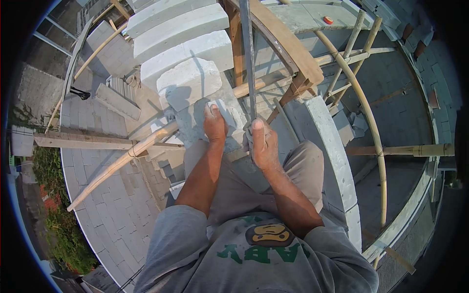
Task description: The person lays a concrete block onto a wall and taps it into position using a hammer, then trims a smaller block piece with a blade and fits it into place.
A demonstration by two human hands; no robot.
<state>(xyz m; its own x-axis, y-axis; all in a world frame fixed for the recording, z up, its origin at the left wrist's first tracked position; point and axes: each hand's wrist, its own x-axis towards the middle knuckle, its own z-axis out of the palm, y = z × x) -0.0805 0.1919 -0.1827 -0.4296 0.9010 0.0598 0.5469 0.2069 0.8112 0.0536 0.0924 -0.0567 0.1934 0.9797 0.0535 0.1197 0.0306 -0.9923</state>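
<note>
My left hand (pixel 215 123) is closed on the near end of a pale lightweight concrete block (pixel 234 117), thumb on top. The fingers underneath are mostly hidden. My right hand (pixel 264 144) is wrapped round the lower end of a long, narrow metal blade (pixel 250 58), which points up and away, seen nearly edge-on. Whether it is a saw or a plain bar, I cannot tell. The blade passes close to the right side of the block. Just beyond my left hand lies a rough-edged white slab (pixel 188 80) with shadows across it.
Several thick white blocks (pixel 183 51) rise like steps ahead. A bamboo pole (pixel 146 141) crosses at the left, and a curved one (pixel 364 97) stands right. A wooden frame (pixel 293 58) leans beyond the blade. An orange tape roll (pixel 328 20) rests on a far ledge. Another person (pixel 419 36) is at upper right.
</note>
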